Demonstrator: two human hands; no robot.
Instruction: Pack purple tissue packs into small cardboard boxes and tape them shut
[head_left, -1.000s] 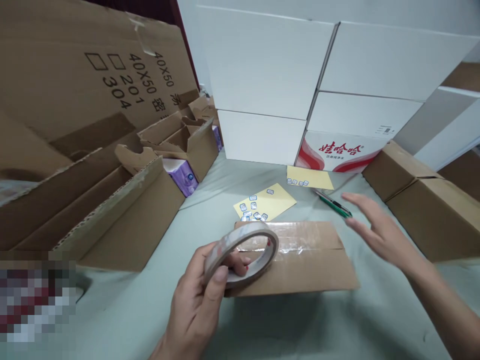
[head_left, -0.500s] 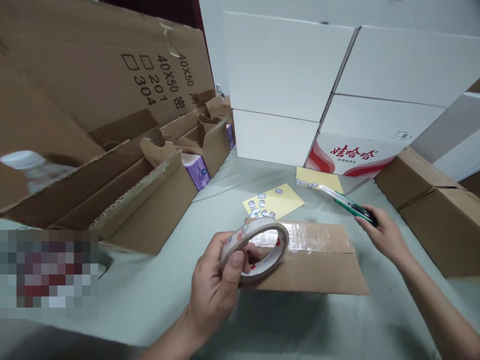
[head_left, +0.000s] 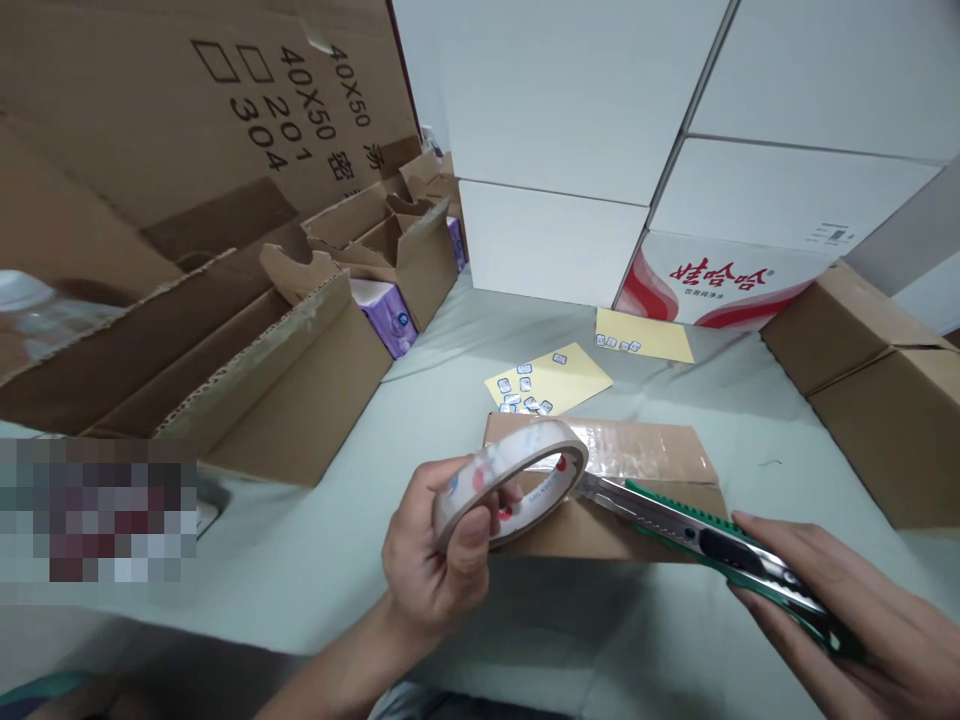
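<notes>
My left hand (head_left: 433,560) grips a roll of clear packing tape (head_left: 469,492), thumb and fingers closed on its ring. In my right hand (head_left: 847,600) is a green utility knife (head_left: 697,540) with its blade out. The blade's tip points left and overlaps the roll's right edge in view; I cannot tell whether they touch. Behind and below both lies a small brown cardboard box (head_left: 645,498), shut, with a strip of clear tape along its top seam. The roll hides the box's left part.
Two yellow cards (head_left: 592,378) with small stickers lie beyond the box. Open cardboard boxes (head_left: 300,370) and a purple tissue pack (head_left: 390,318) line the left. A brown carton (head_left: 885,400) stands at right, white boxes (head_left: 555,240) at the back. A pale green cloth (head_left: 555,620) covers the table.
My right hand has brought the knife closer and leftward, from over the far card to the tape roll. My left hand still holds the roll. The view has tilted slightly down.
</notes>
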